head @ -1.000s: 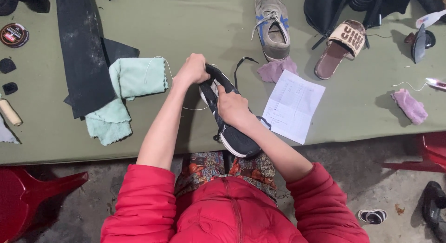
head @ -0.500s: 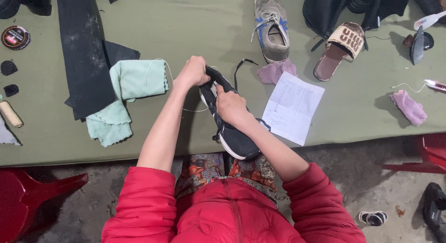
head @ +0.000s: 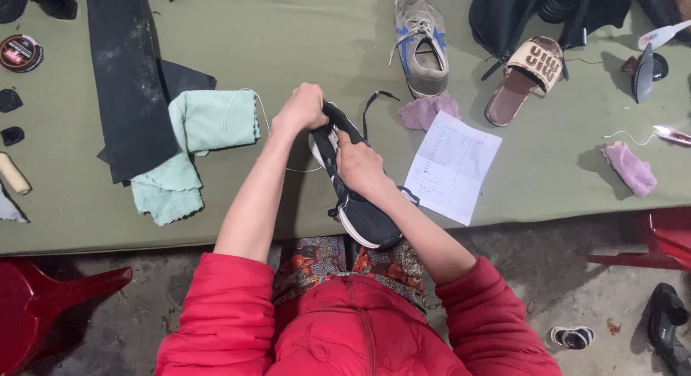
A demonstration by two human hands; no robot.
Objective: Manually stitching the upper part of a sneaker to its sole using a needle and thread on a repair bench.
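A black sneaker with a white sole [head: 363, 214] lies across the near edge of the green table [head: 302, 38], its heel toward me. My left hand [head: 302, 106] is closed around the toe end. My right hand [head: 360, 164] grips the upper at the laces, thumb pressed in. A black lace loops out to the right of the toe. A thin white thread runs from the shoe toward the mint-green cloth [head: 191, 149] on the left.
A grey sneaker with blue laces [head: 421, 41], a pinkish rag [head: 428, 110], a sheet of paper [head: 452, 167], a tan slide sandal [head: 525, 77] and black rubber sheets [head: 129, 81] lie on the table. Red plastic stools [head: 43, 300] stand at both sides.
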